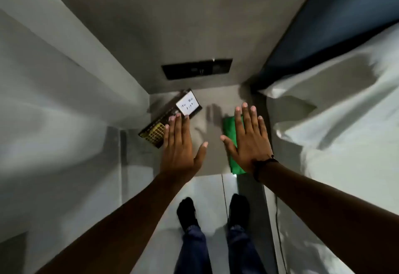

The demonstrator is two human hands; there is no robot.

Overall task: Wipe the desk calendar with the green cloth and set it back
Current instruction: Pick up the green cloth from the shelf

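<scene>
Over the small grey table (212, 161), two flat hands hang with fingers spread, gripping nothing.

The left hand (180, 147) covers the near end of the desk calendar (170, 118), which lies slanted at the table's far left corner, a white card on its far end; whether the fingertips touch it cannot be told. The right hand (248, 139) is above the folded green cloth (231, 128), which lies along the right edge and reaches the near edge. A dark band (262, 163) circles the right wrist.

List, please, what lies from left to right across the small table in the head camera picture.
desk calendar → left hand → right hand, spread open over the green cloth → white bedding.
</scene>
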